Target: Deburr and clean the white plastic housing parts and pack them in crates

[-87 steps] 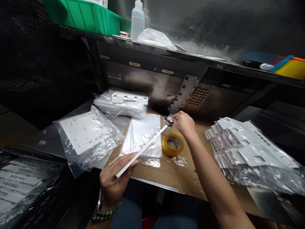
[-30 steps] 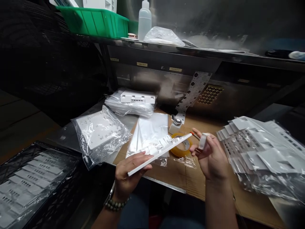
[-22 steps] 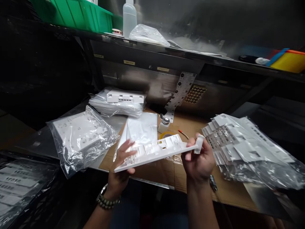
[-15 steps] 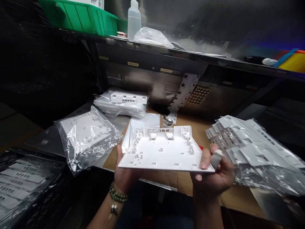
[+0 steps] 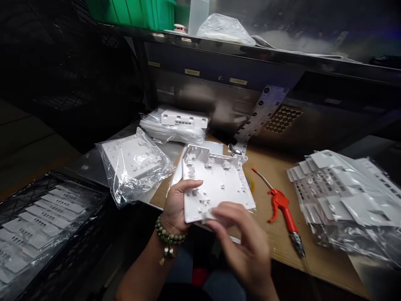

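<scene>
A white plastic housing [image 5: 228, 177] is tilted in front of me, its inner side with clips and posts facing up. My left hand [image 5: 176, 207] is closed on its left edge, thumb over the inner face and fingers underneath. At the near edge, my right hand [image 5: 246, 240] pinches a small whitish wad, like a folded cloth [image 5: 208, 216], against the housing. The right fingertips are partly blurred. To the right, a red air blow gun [image 5: 282, 205] lies on the cardboard [image 5: 263, 234].
A bagged housing [image 5: 131, 159] lies left, and stacked bagged housings [image 5: 341, 192] lie right. Behind, another white housing [image 5: 184, 118] rests on plastic bags [image 5: 172, 133]. A crate of bagged parts [image 5: 44, 221] stands lower left. A metal-capped bottle [image 5: 235, 150] is behind my housing; a shelf [image 5: 219, 45] runs above.
The housing has turned and tilted toward me. My left hand has shifted its grip, thumb now on top. My right hand has moved from the right corner to the near edge. The blow gun is uncovered.
</scene>
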{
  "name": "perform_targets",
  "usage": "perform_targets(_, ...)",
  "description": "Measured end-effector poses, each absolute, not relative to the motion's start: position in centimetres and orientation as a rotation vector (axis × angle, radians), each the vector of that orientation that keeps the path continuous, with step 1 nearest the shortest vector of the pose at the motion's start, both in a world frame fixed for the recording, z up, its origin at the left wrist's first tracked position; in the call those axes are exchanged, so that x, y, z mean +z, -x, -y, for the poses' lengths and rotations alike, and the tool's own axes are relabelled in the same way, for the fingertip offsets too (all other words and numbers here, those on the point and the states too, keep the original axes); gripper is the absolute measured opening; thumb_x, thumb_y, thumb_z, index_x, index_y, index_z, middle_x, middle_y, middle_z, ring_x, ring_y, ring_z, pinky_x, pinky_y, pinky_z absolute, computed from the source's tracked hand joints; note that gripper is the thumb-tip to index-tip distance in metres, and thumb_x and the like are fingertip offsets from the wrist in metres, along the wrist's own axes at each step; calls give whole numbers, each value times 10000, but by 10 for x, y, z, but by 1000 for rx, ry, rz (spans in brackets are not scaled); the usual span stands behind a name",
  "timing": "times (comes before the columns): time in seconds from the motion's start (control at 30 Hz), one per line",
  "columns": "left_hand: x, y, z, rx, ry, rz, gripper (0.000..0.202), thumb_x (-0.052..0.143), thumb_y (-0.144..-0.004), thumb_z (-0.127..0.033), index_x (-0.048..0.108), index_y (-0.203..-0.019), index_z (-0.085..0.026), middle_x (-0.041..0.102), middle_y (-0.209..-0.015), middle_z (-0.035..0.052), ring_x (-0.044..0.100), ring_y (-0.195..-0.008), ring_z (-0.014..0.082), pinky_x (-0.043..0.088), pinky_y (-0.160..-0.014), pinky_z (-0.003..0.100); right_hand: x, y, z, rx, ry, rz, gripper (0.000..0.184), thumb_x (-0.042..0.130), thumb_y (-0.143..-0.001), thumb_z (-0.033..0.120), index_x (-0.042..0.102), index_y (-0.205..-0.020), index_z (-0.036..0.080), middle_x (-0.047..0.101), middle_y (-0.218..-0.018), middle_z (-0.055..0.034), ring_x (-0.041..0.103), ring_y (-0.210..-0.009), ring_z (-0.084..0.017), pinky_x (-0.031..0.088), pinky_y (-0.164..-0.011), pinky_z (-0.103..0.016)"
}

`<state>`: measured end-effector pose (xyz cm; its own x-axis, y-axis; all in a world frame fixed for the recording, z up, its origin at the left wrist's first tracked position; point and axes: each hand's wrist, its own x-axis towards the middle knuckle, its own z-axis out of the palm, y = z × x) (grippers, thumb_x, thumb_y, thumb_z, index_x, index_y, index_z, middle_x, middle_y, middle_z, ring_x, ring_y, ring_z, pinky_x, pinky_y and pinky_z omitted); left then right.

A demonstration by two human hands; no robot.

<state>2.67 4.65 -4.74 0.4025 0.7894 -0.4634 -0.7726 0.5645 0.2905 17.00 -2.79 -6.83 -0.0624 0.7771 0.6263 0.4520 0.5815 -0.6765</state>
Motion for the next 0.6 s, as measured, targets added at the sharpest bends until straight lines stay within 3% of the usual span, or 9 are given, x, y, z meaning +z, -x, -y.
perform_targets(0.27,-47,-32,-39,1097,-128,-651,543,583,-732,-27,644,-1268,-88,790,-1018,126,767,-937,322,613,-915,468,-62,-153,30,228,947,1980,198,674,-911,67,706,-1088,150,710,-955,-89,631,-805,-186,530,-708,-329)
perform_targets(0.6,-49,-36,-42,1173,-223,-687,573,611,-679,-12,663,-1238,-126,783,-1084,93,754,-1013,325,614,-941,469,-60,-154,29,193,953,1922,202,669,-922,79,706,-1101,163,715,-963,-91,658,-829,-193,545,-730,-323)
